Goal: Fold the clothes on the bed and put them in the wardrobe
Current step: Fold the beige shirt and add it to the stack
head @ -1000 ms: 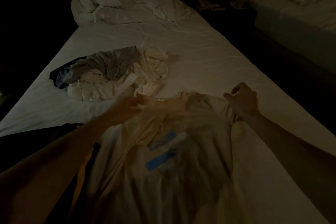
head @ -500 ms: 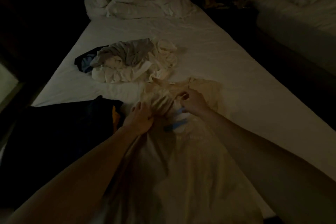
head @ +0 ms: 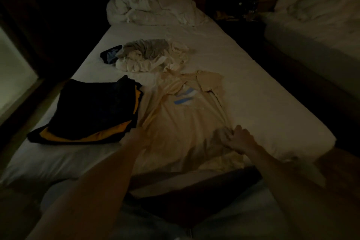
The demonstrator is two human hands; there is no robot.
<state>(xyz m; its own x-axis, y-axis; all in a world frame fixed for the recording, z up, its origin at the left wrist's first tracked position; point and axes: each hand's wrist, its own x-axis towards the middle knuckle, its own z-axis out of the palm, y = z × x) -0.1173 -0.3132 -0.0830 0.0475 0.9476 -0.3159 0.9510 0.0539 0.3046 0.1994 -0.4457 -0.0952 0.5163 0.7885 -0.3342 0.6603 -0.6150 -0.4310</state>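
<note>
Both hands pinch the cream T-shirt (head: pixel 181 119) on the bed (head: pixel 243 84). The left hand (head: pixel 139 134) holds its left edge, the right hand (head: pixel 238 139) its lower right side (folded clothes (head: pixel 93 111) lie beside).

Left hand (head: pixel 139 136) blurred, grip unclear

Room dim, colours muted. T-shirt (head: pixel 181 119) was pale cream-yellow, plain save two light-blue slanted stripes with white between on the chest. Just left of the T-shirt, folded stack (head: pixel 95 111) was black or dark navy with mustard-yellow edges showing. Beyond the T-shirt, loose pile (head: pixel 148 54) mixed grey, off-white, cream, one dark blue piece. Bed sheet (head: pixel 253 87) was white; duvet (head: pixel 152 2) white.
</note>
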